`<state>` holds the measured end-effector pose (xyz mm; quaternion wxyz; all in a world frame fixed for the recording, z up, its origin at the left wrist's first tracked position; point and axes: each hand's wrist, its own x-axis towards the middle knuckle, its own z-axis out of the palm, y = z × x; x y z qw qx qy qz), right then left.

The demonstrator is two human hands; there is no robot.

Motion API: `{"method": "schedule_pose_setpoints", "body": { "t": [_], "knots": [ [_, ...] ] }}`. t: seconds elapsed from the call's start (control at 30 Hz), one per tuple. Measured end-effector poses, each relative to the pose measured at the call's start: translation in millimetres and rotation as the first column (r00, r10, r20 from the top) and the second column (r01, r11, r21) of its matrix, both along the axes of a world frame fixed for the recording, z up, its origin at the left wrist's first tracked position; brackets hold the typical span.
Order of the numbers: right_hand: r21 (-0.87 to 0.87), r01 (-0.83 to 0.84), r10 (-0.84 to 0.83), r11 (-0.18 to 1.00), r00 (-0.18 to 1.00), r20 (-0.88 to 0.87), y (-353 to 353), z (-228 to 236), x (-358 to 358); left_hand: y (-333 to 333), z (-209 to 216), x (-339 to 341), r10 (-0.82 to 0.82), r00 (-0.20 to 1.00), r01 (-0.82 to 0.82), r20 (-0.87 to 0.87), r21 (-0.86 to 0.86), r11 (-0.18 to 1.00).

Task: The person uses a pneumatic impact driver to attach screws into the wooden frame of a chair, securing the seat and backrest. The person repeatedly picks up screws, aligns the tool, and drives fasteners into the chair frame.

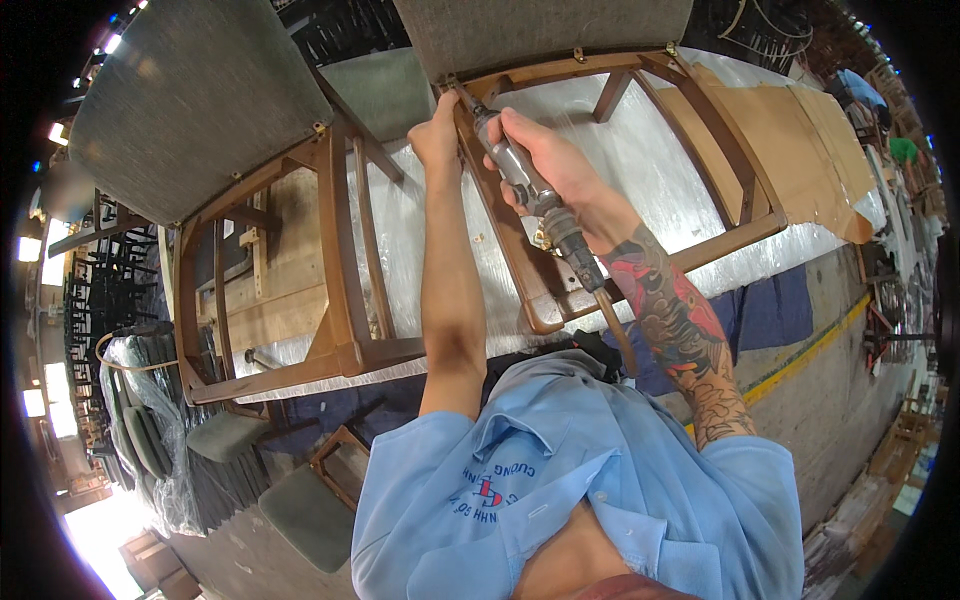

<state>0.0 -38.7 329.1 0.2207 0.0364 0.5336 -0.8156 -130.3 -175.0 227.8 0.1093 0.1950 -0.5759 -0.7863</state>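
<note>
Right hand: wrapped around the grey body of an inline air screwdriver, the right hand (552, 160) sitting over the near-left rail side of the brown wooden chair frame (740, 236).
Air screwdriver: the tool (522, 172) slants across the chair frame, its tip at the frame's far-left corner and its tail toward the near edge; a brown hose (614, 330) runs from the tail.
Left hand: the left hand (436, 135) is at the chair frame's far-left corner, fingers bunched close beside the tool's tip; whether they pinch anything cannot be told.
Upholstered panel: a grey-green fabric panel (560, 32) rises along the chair frame's far rail.
Brackets: one small metal bracket (578, 54) sits midway along the chair frame's far rail, another (671, 47) at its far-right corner.
Table: wrapped in clear, shiny film, the table (665, 165) lies beneath the chair frame.
Cardboard: a tan sheet (820, 150) lies right of the chair frame.
Second chair: a similar wooden frame (338, 240) with a large grey-green panel (190, 110) stands left of the chair frame.
Cloth: dark blue fabric (772, 310) hangs on the chair frame's near right side.
Floor: a yellow line (800, 358) runs beyond that cloth, near-right of the chair frame.
Wrapped pads: a film-covered bundle (150, 430) stands well to the near left of the chair frame.
</note>
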Motion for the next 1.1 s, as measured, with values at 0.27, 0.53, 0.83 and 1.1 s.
{"method": "schedule_pose_setpoints", "body": {
  "t": [0.27,0.53,0.83,1.1],
  "knots": [
    [0.041,0.002,0.0,0.999,0.999,-0.053,-2.0,-2.2,1.8,3.7,4.4,7.2,0.012,0.999,-0.011,-0.035,0.031,0.999],
    [-0.068,-0.036,0.033,0.997,0.999,-0.04,9.0,-15.0,-6.6,2.0,-14.4,8.3,-0.162,0.986,0.151,-0.024,0.521,0.84],
    [-0.148,-0.047,0.048,0.988,0.999,0.001,19.1,-15.9,-8.2,-22.5,-65.6,30.9,0.085,0.943,-0.328,0.322,0.852,0.407],
    [-0.117,-0.038,0.036,0.992,0.999,-0.024,9.5,-10.8,-5.3,-12.0,-55.3,40.2,-0.158,0.986,0.099,0.06,0.551,0.828]
  ]
}}
